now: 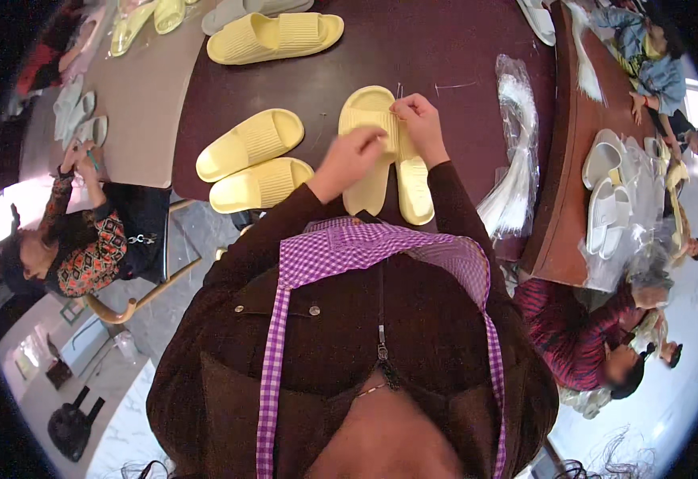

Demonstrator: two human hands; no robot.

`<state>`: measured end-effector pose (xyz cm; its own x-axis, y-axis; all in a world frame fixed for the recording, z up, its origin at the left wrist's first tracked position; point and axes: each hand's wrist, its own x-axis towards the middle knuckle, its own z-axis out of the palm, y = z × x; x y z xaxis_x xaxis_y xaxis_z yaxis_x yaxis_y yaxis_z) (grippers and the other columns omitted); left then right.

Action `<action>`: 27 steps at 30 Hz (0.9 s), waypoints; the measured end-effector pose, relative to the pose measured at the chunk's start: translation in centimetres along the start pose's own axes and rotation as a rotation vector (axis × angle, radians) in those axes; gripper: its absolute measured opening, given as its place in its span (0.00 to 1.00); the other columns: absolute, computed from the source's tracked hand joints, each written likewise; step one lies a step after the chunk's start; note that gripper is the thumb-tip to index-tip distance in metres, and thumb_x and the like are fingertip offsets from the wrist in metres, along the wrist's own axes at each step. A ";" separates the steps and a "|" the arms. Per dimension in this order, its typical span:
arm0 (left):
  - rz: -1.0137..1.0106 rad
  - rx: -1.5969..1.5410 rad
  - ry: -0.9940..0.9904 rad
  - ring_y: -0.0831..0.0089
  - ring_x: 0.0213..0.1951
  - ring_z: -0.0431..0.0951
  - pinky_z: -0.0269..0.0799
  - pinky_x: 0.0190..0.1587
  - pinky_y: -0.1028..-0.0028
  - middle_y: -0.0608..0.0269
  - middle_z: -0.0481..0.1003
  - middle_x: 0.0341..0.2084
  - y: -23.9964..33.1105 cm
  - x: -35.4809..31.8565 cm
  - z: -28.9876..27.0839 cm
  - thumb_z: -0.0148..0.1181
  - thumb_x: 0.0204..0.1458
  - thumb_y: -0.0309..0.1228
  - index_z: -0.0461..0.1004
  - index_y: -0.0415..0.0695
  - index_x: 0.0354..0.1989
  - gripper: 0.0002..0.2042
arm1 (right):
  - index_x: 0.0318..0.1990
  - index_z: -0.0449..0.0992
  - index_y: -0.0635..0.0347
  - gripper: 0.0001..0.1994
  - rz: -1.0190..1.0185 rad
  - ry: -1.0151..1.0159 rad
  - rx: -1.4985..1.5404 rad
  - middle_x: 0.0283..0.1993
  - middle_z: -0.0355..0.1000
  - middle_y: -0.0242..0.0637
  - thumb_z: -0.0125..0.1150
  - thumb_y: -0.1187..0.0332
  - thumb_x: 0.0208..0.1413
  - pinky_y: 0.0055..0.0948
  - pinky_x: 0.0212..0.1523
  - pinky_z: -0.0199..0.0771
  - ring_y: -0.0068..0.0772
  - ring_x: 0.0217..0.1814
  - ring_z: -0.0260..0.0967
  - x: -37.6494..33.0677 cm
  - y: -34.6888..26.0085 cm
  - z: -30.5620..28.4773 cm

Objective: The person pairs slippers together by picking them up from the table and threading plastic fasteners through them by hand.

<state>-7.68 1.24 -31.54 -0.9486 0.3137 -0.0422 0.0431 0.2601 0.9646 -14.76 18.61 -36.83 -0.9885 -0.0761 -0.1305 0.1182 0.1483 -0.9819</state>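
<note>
In front of me on the dark table stands a pair of yellow slide slippers, side by side with toes away from me: a left slipper (365, 191) and a right slipper (415, 195). My right hand (421, 126) is closed in a pinch beside their ribbed straps. A thin pale strand (399, 89) sticks up at its fingertips. Over the left slipper's strap, my left hand (352, 162) is slightly blurred, its fingers curled together; what they hold, if anything, is hidden.
Another yellow pair (257, 148) lies to the left, and more yellow slippers (275, 38) lie at the far edge. A plastic sleeve of white strands (517, 136) lies right. People sit at neighbouring tables; the right one (553, 215) carries pale slippers (608, 215).
</note>
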 end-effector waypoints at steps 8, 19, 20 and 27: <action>-0.036 -0.138 0.090 0.81 0.26 0.70 0.66 0.30 0.81 0.65 0.73 0.26 -0.6 5.9 -1.8 0.55 0.50 0.29 0.73 0.36 0.40 0.11 | 0.29 0.72 0.65 0.02 -0.178 0.065 0.053 0.29 0.70 0.31 0.55 0.76 0.49 0.20 0.35 0.66 0.20 0.32 0.66 -4.0 -3.2 1.0; -0.159 -0.524 -0.136 0.85 0.21 0.65 0.60 0.23 0.85 0.69 0.71 0.22 2.8 5.4 -1.1 0.55 0.51 0.27 0.73 0.37 0.36 0.08 | 0.32 0.72 0.65 0.02 -0.200 0.160 -0.159 0.31 0.71 0.29 0.54 0.77 0.51 0.18 0.38 0.66 0.17 0.34 0.66 -8.3 -6.6 1.4; -0.188 -0.638 -0.154 0.85 0.20 0.65 0.60 0.23 0.85 0.69 0.71 0.22 2.9 5.1 -1.1 0.55 0.51 0.27 0.74 0.37 0.35 0.07 | 0.32 0.72 0.65 0.02 -0.201 0.163 -0.161 0.31 0.71 0.29 0.54 0.77 0.51 0.18 0.38 0.66 0.17 0.34 0.66 -8.6 -6.8 1.6; -0.286 -0.908 -0.253 0.85 0.19 0.65 0.61 0.22 0.85 0.69 0.71 0.21 3.2 4.3 -1.6 0.54 0.52 0.27 0.74 0.38 0.33 0.06 | 0.34 0.72 0.66 0.03 -0.242 0.300 -0.002 0.29 0.70 0.29 0.54 0.78 0.52 0.17 0.35 0.67 0.16 0.33 0.66 -10.4 -7.7 1.2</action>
<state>-12.15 1.97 -28.20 -0.7865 0.5615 -0.2572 -0.5347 -0.4105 0.7386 -5.32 17.13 -28.11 -0.9713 0.1829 0.1519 -0.1223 0.1635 -0.9789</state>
